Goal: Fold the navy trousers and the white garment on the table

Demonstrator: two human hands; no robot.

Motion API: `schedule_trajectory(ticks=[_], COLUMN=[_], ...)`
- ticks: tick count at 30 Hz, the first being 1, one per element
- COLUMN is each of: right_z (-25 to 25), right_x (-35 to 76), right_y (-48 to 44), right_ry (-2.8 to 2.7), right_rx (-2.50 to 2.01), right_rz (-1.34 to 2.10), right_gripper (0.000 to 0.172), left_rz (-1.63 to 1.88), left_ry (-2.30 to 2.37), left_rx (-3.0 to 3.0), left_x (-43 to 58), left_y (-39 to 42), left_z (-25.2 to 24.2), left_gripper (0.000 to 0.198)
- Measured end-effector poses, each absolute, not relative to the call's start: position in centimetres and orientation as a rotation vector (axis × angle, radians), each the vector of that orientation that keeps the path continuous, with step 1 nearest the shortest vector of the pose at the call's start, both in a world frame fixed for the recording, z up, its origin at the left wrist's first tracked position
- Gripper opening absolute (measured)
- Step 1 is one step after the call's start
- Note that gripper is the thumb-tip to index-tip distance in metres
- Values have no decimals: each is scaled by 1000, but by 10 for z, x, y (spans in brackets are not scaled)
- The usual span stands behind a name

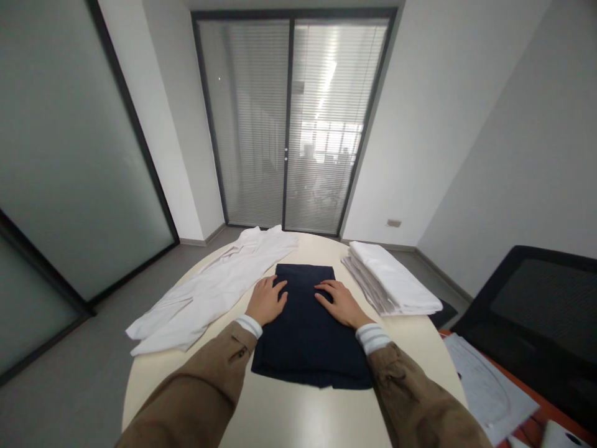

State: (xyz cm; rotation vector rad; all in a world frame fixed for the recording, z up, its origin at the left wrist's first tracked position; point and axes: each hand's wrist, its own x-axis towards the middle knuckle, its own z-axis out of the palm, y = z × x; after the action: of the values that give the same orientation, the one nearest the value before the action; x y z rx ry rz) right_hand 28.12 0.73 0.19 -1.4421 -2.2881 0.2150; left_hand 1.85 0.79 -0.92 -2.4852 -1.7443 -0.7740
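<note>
Navy garment lies folded at the middle of the round table. On my feed, the left hand and right hand rest open on its upper part, fingers flat, clenching nothing, apparently pressing the fold down. A spread white garment lies to the left, and a folded white stack lies to the right, seemingly to leave the middle free for working.
</note>
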Motion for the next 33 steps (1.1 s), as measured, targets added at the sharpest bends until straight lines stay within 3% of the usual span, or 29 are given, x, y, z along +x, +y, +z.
schedule_trajectory(ticks=[7, 12, 18, 21, 25, 33], right_z=[-17, -21, -27, -31, -32, -31], right_x=[290, 293, 296, 296, 296, 300], right_y=[11, 14, 17, 18, 18, 25], right_ry=[-2122, -2135, -2110, -2056, -1949, -1594], right_rx=[-1770, -1768, -1707, -1714, -1702, -1502], right_rz=[148, 228, 252, 239, 272, 689], right_gripper=[73, 76, 72, 73, 74, 80], left_rz=[-965, -1570, -2346, -2463, -2594, -3003], left_ry=[-1838, -2057, -2467, -2417, -1984, -1871], left_rx=[-2466, -2538, -2404, -2624, -2851, -2580], left_x=[9, 10, 8, 5, 8, 17], left_y=[10, 19, 24, 25, 22, 12], left_z=[-19, -24, -30, -27, -21, -16], left_gripper=[47, 53, 83, 71, 45, 46])
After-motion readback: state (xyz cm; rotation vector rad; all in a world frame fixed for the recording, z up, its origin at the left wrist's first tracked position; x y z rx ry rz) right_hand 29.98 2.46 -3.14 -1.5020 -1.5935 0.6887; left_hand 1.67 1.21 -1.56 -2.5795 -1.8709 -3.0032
